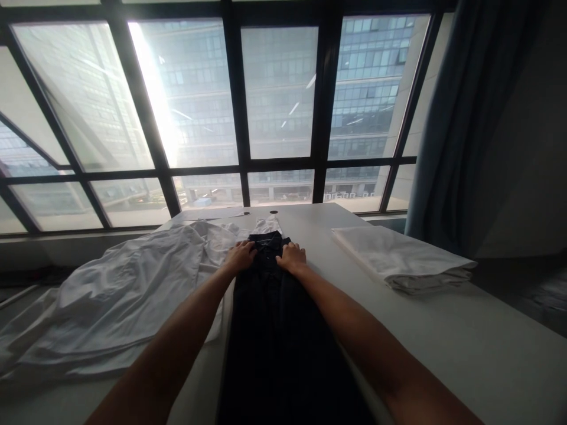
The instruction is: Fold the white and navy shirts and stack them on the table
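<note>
A dark collared shirt (270, 319) lies lengthwise in front of me, its sides turned in to a narrow strip and its collar at the far end. My left hand (241, 257) is closed on the left shoulder edge, fingers over the cloth. On the opposite shoulder edge, my right hand (292, 256) is closed too, thumb toward the button front. Both forearms stretch along either side of the shirt. Its near end is very dark and runs out of the picture.
A loose, rumpled white cloth (128, 289) covers the left of the white table (425, 336). To the right lies a folded white cloth (403, 254). A small white crumpled piece (268, 224) sits beyond the collar. Windows are behind the table, with a blue curtain (460, 136) at right.
</note>
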Demonstrator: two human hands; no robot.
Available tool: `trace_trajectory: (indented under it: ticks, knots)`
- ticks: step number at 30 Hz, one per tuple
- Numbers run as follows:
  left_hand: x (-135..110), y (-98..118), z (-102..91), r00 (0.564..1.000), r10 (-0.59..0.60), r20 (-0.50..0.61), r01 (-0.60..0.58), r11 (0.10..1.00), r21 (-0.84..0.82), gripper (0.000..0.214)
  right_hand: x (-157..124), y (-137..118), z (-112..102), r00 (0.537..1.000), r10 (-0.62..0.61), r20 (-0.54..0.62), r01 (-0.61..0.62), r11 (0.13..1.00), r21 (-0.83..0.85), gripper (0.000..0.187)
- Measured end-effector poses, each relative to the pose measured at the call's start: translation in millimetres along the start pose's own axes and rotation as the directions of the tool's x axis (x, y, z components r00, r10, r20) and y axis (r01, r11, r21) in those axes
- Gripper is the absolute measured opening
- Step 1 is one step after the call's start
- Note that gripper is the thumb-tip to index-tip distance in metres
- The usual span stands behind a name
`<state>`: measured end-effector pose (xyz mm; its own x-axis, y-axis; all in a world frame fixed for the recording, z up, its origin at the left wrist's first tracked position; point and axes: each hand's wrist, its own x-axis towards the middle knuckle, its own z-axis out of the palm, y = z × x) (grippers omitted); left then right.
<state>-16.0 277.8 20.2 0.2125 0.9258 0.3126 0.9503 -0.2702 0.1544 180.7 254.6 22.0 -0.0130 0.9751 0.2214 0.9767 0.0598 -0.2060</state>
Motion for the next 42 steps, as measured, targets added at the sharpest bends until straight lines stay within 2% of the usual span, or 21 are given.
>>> trace_trajectory:
  ticks: [5,11,16,18,21,22,24,27,29,31,33,36,39,42]
  knots:
    - [37,-12,11.4,0.976,-0.216,0.015,0.217,0.973,-0.074,0.047,2,6,11,0.997,-0.012,-0.081,0.016,0.998,0.052,0.033]
    - [56,-31,12.2,0.969,-0.249,0.001,0.247,0.960,-0.132,0.030,5,12,18,0.987,-0.021,-0.162,0.043,0.990,0.135,0.033]
    - [50,-27,12.6,0.963,-0.262,-0.058,0.253,0.959,-0.126,0.032,6,14,21,0.959,0.027,-0.282,0.049,0.965,0.260,0.036]
    - [44,-16,14.0,0.969,-0.217,-0.121,0.207,0.975,-0.085,0.034,8,16,23,0.948,0.087,-0.306,0.020,0.944,0.329,0.038]
    - [38,8,18.2,0.979,-0.018,-0.202,0.019,1.000,0.001,0.034,14,20,28,0.921,0.185,-0.343,-0.020,0.901,0.433,0.043]
    - [37,16,20.6,0.980,0.059,-0.188,-0.057,0.998,0.015,0.035,16,21,29,0.910,0.201,-0.362,-0.014,0.889,0.458,0.044]
    - [37,29,26.8,0.979,0.189,-0.082,-0.189,0.982,0.008,0.039,18,22,31,0.895,0.185,-0.406,0.037,0.876,0.481,0.046]
    - [39,39,35.6,0.943,0.318,0.094,-0.317,0.948,-0.033,0.042,17,21,30,0.902,0.066,-0.427,0.149,0.880,0.451,0.047]
    - [40,37,37.1,0.929,0.351,0.120,-0.343,0.936,-0.082,0.041,14,18,26,0.938,-0.050,-0.342,0.190,0.902,0.388,0.043]
    - [40,31,33.6,0.938,0.333,0.093,-0.321,0.939,-0.123,0.041,10,15,20,0.973,-0.134,-0.187,0.188,0.932,0.310,0.034]
    - [39,21,26.6,0.970,0.240,0.033,-0.235,0.966,-0.108,0.040,9,15,13,0.987,-0.149,-0.058,0.159,0.955,0.251,0.036]
    - [35,6,16.2,0.999,0.015,-0.035,-0.017,0.998,-0.055,0.041,11,17,9,0.987,-0.158,0.040,0.146,0.967,0.210,0.044]
    - [27,-6,12.9,0.990,-0.117,0.079,0.120,0.992,-0.034,0.054,14,21,13,0.961,-0.182,0.209,0.149,0.975,0.165,0.056]
    - [15,-9,17.9,0.972,-0.136,0.190,0.142,0.990,-0.019,0.064,17,20,19,0.943,-0.156,0.293,0.119,0.983,0.142,0.064]
